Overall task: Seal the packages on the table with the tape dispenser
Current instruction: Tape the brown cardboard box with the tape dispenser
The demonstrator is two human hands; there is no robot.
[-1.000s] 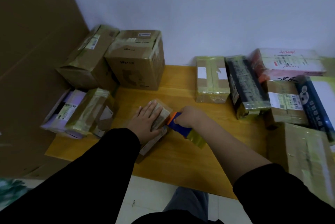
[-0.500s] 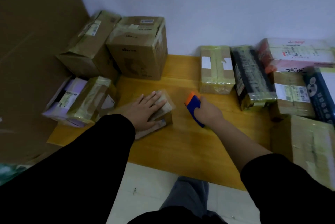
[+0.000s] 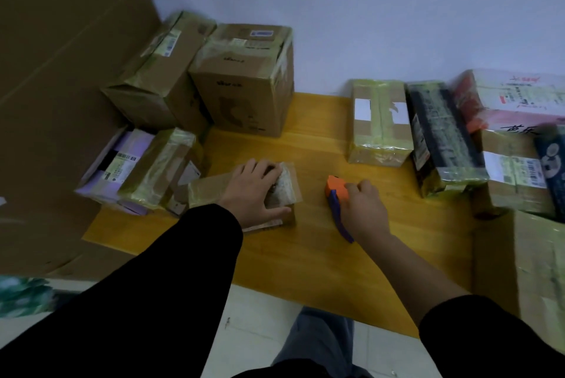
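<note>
Your left hand (image 3: 255,194) lies flat on the small package (image 3: 204,194); your right hand (image 3: 365,212) grips the tape dispenser (image 3: 336,192). Align the dispenser square to the seam.

Right hand (image 3: 365,209) has drawn the tape dispenser (image 3: 336,191) off the package (image 3: 288,188).

Makeshift parcel-packing corner, wooden tabletop (image 3: 305,258) against a plain white wall (image 3: 367,10), labelled cartons (image 3: 244,84) stacked at 10 o'clock, tape-wrapped parcels (image 3: 443,139) crowded at 2 o'clock, large cardboard sheet (image 3: 55,71) at 9 o'clock, pale tiled floor (image 3: 253,316) at 6 o'clock.
</note>
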